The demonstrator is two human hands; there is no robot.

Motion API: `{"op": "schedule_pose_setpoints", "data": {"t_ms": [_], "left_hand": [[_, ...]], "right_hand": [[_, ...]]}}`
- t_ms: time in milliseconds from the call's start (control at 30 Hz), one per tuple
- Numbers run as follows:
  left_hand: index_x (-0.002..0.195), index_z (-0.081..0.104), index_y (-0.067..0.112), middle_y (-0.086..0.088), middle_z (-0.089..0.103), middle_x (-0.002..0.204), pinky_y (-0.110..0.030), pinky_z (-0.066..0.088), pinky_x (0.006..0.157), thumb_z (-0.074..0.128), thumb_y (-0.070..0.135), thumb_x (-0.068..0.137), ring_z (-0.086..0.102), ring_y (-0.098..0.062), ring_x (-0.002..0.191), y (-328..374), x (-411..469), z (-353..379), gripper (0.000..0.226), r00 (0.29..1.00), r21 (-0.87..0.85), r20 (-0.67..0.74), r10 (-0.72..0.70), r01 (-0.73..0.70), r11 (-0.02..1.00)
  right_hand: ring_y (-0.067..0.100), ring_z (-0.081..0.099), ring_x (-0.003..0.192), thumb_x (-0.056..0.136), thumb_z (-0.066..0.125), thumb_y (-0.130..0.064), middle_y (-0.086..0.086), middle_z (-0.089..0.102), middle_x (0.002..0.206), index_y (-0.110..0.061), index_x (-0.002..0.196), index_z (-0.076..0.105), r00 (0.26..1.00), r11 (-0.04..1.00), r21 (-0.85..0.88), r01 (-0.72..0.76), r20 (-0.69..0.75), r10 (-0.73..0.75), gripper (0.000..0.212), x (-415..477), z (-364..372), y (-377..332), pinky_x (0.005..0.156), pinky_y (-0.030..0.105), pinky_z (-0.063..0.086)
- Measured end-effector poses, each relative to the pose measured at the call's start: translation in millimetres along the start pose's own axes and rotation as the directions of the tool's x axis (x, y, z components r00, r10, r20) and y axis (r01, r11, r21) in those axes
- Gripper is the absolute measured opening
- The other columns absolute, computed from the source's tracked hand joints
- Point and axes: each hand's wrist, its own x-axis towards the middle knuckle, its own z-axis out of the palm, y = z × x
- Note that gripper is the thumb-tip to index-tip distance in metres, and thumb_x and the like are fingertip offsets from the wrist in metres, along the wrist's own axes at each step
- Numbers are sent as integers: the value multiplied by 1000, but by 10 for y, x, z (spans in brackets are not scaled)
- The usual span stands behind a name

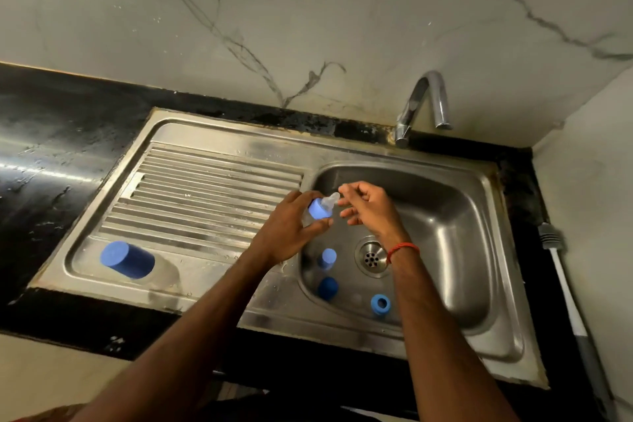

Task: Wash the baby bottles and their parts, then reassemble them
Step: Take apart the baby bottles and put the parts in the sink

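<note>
Both forearms reach out over the sink point(462, 233). The left hand point(291, 223) is turned palm-in, its fingers and thumb curled around a blue collar point(318, 210) whose clear teat point(330, 199) points to the right. The right hand point(368, 207) hovers just beside it, fingers loosely bent, tips at the teat's end; whether they pinch it I cannot tell. Other blue parts point(327, 288) lie in the basin below.

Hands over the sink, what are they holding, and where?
The left hand grips the blue ring below the clear teat. The right hand is at the teat's tip; a pinch cannot be told.
</note>
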Motion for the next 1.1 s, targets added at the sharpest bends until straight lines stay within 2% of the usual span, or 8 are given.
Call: {"op": "schedule_pose_setpoints", "data": {"t_ms": [200, 300, 433, 533, 667, 833, 967, 1100], "left_hand": [[127, 55, 27, 9, 67, 110, -32, 55, 79, 74, 72, 60, 63, -8, 93, 196, 52, -105, 83, 999, 11, 27, 30, -31, 999], [128, 53, 24, 11, 66, 104, -29, 55, 76, 91, 60, 53, 64, -9, 89, 218, 76, -115, 91, 999, 47, 35, 28, -30, 998], [111, 61, 23, 11, 69, 91, -25, 56, 68, 95, 51, 54, 65, -5, 76, 222, 149, -135, 72, 991, 54, 104, 80, -86, 995], [110, 61, 22, 7, 70, 92, -24, 58, 69, 96, 42, 58, 66, -10, 76, 250, 226, -180, 65, 986, 65, 141, 83, -93, 994], [110, 62, 21, 3, 70, 96, -32, 61, 74, 98, 38, 54, 66, -14, 83, 268, 278, -181, 69, 988, -28, 153, 30, -26, 999], [121, 63, 18, 5, 71, 105, -25, 59, 78, 98, 46, 52, 68, -10, 88, 295, 309, -187, 82, 977, 5, 199, 73, -75, 997], [134, 57, 17, 9, 67, 116, -16, 55, 80, 98, 46, 52, 66, -6, 98, 314, 284, -148, 97, 973, -37, 198, 115, -110, 993], [137, 54, 16, 3, 66, 120, -23, 58, 81, 94, 57, 49, 66, -11, 99, 326, 264, -108, 105, 974, -30, 188, 127, -123, 992]], "right_hand": [[19, 68, 60, 84, 59, -67, 12, 73, 79, -12, 94, 68, 967, 946, -322, 26, 248, 57, 57, -270, 1, -488, 53, 27, 51], [14, 68, 58, 85, 72, -50, 6, 72, 68, -14, 87, 67, 968, 921, -387, 44, 246, 57, 36, -344, 4, -526, 54, 26, 52], [17, 70, 61, 82, 80, -34, 7, 73, 71, -7, 96, 72, 974, 948, -305, 89, 227, -18, 30, -418, -46, -519, 59, 29, 57], [22, 73, 70, 77, 84, -27, 8, 75, 79, -7, 104, 74, 976, 967, -209, 147, 187, -109, 34, -461, -98, -444, 69, 38, 61], [12, 69, 99, 69, 88, -10, -4, 73, 107, -21, 110, 74, 937, 938, -165, 304, 230, -263, 45, -524, -182, -424, 87, 31, 58], [12, 64, 109, 69, 87, -13, -8, 64, 119, -30, 126, 60, 920, 934, -213, 287, 332, -208, 65, -501, -286, -508, 92, 32, 57], [22, 73, 83, 82, 78, -34, 7, 71, 102, -28, 130, 51, 969, 956, -272, 109, 243, -42, 55, -499, -310, -598, 76, 39, 62], [21, 73, 72, 83, 79, -23, 8, 74, 88, -17, 120, 61, 968, 954, -261, 146, 235, -84, 42, -505, -351, -606, 67, 35, 61]]}}
